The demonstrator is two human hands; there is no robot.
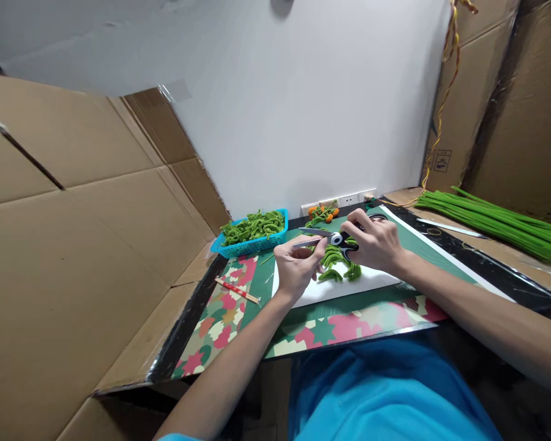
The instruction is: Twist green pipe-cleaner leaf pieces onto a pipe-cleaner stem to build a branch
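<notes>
My right hand [374, 240] is closed around the dark handles of a pair of scissors [337, 239]. Their blades are spread apart and point left, over my left hand [298, 262]. That hand's thumb and fingers are pinched together by the lower blade; whatever is between them is hidden or too small to make out. Under the hands, several curved, fuzzy green pieces [333, 257] lie on a white sheet [371, 284], partly covered by my hands.
A blue basket [252, 244] heaped with green fuzzy pieces [257, 226] stands back left. Wrapped chopsticks [237, 290] lie on the patterned mat [220, 318]. Orange-tipped green stems [324, 212] sit by the wall. At right lies a bundle of long green stems [496, 220]. Cardboard [96, 233] borders the left.
</notes>
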